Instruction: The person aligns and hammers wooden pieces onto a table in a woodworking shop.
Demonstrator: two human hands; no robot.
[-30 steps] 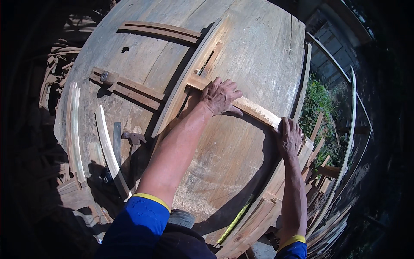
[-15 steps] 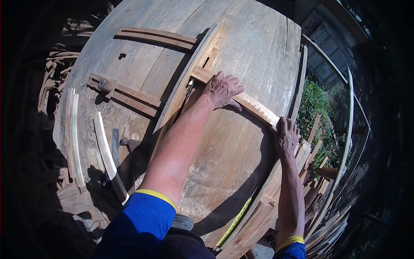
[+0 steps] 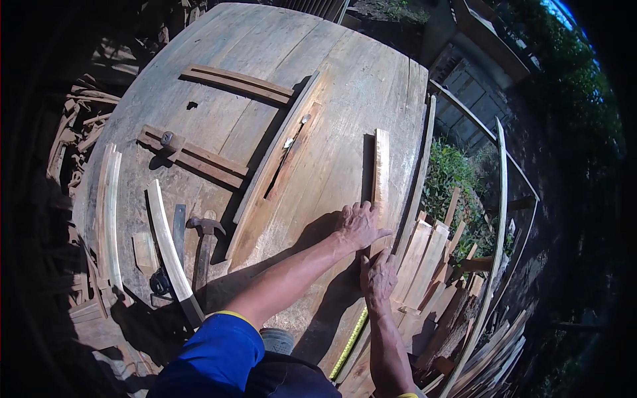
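While L hand (image 3: 359, 227) clasps wd strip (image 3: 381, 166) | R hand (image 3: 379, 280) at nr end

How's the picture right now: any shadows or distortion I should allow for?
Head view, centre: hard sun, with dark shadows beside the left hand and wooden strip; head view, outer parts: fisheye bending bows the tabletop, and the corners go nearly black.

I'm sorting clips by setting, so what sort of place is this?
Probably an open-air woodworking spot: a claw hammer lies on a sunlit wooden worktop, cut boards sit along its right side, and green plants show beyond.
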